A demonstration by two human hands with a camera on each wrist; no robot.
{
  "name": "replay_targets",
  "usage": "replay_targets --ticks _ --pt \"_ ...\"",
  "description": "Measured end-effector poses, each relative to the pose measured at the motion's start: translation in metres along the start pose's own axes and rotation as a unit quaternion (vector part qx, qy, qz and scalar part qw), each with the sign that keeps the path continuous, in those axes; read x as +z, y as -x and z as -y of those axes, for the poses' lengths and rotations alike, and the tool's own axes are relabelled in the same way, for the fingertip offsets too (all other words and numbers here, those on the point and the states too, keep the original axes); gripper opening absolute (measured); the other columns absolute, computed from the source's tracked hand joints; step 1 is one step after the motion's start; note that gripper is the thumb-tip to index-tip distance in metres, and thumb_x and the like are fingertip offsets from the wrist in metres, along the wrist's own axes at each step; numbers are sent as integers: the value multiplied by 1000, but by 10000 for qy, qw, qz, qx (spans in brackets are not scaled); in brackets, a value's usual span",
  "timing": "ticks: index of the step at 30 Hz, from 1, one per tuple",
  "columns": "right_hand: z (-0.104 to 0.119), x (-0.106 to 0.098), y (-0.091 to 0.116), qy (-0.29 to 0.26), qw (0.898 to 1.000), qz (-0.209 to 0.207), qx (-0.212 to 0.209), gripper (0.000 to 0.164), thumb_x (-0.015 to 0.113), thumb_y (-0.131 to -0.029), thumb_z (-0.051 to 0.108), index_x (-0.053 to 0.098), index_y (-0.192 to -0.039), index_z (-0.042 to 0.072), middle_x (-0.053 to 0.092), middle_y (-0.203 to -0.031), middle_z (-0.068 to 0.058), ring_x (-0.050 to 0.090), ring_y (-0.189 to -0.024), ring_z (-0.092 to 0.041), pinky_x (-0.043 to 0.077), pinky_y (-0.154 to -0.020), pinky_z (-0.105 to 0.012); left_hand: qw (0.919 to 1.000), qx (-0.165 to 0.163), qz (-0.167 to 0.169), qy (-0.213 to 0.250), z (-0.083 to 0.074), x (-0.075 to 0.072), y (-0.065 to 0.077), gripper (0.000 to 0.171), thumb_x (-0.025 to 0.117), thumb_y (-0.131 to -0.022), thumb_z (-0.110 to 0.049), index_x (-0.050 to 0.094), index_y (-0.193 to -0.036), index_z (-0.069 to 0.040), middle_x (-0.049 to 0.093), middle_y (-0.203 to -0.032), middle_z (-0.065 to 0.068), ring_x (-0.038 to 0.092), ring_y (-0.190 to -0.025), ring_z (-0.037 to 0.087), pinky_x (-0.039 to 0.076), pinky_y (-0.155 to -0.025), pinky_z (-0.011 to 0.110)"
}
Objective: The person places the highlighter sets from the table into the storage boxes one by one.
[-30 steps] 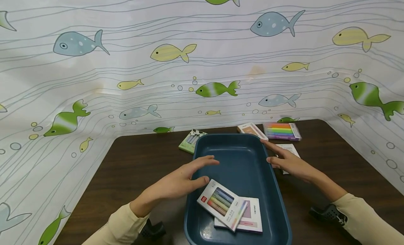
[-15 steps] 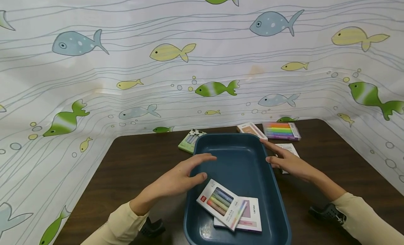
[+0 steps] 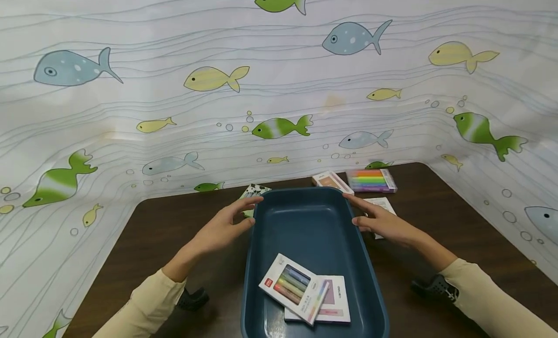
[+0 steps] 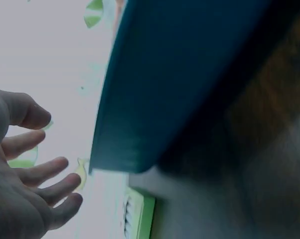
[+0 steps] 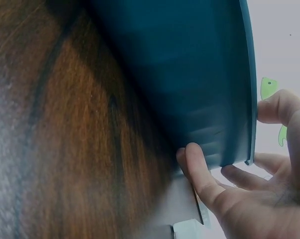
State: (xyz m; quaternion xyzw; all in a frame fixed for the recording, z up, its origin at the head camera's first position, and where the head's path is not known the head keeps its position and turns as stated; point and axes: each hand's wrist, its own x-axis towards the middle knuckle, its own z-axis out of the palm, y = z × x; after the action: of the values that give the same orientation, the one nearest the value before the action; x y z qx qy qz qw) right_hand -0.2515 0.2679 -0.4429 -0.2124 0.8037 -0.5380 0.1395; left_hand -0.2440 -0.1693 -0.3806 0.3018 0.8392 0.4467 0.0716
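A dark blue plastic tray (image 3: 303, 217) lies lengthwise before me on the table. In its near end a box of colored pens (image 3: 294, 288) with a clear window lies tilted across a white and pink box (image 3: 339, 304). My left hand (image 3: 222, 227) hovers by the tray's far left rim, fingers loosely spread and holding nothing; the left wrist view shows a gap between it and the tray. My right hand (image 3: 385, 224) is at the far right corner, its fingertips touching the tray's outer wall and its thumb at the rim in the right wrist view (image 5: 259, 189).
Behind the tray lie a green box with a cow-spot pattern (image 3: 255, 191), a white and orange box (image 3: 332, 181) and a rainbow-colored pack (image 3: 371, 181). A white box (image 3: 383, 205) is partly hidden by my right hand. A fish-print curtain (image 3: 279, 86) encloses the dark wooden table (image 3: 161, 231).
My left hand has moved left, from over the tray to beside its left rim. The right hand keeps its place at the tray. The head view has turned slightly right.
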Motion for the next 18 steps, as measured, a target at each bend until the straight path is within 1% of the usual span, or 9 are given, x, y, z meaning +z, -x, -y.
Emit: replay_targets --ticks 2,5,7,11,14,18 --pt "-1 0 -1 -8 10000 7 0 70 56 -106 26 19 -165 23 15 -166 -17 46 -135 -44 46 -100 -54 9998 -37 -110 -130 7 -4 -6 54 58 -105 -12 42 -156 -19 44 -154 11 46 -136 37 43 -102 58" --pt "-1 -1 -1 -5 10000 17 -9 69 56 -107 25 19 -165 24 14 -167 -17 45 -136 -44 46 -101 -54 9985 -119 -294 -442 17 -8 -15 54 59 -104 -15 43 -156 -20 44 -155 8 44 -138 35 40 -105 60" --pt "-2 -2 -1 -10 10000 47 -42 68 55 -107 25 19 -165 23 13 -167 -18 43 -137 -45 46 -101 -54 9975 -185 -387 -554 23 -9 -21 54 59 -104 -17 43 -156 -21 43 -155 5 43 -139 35 38 -105 62" --pt "-3 -2 -1 -79 9999 52 -45 68 55 -107 25 20 -165 24 13 -167 -18 42 -137 -46 45 -101 -54 9965 -77 -443 -699 36 -12 -37 53 57 -105 -17 42 -156 -16 42 -156 8 42 -139 39 35 -107 63" --pt "-4 -2 -1 -110 9999 54 -63 68 55 -107 26 20 -165 25 12 -167 -18 42 -137 -46 45 -101 -55 9953 24 -468 -852 45 -16 -49 51 54 -106 -14 42 -156 -12 41 -156 13 41 -138 42 33 -109 62" --pt "-5 -2 -2 -115 9999 46 -51 68 55 -107 26 20 -165 26 13 -167 -16 44 -136 -45 46 -101 -54 9944 -124 -497 -921 57 -20 -61 50 53 -107 -14 43 -155 -8 42 -155 16 40 -138 44 34 -109 61"
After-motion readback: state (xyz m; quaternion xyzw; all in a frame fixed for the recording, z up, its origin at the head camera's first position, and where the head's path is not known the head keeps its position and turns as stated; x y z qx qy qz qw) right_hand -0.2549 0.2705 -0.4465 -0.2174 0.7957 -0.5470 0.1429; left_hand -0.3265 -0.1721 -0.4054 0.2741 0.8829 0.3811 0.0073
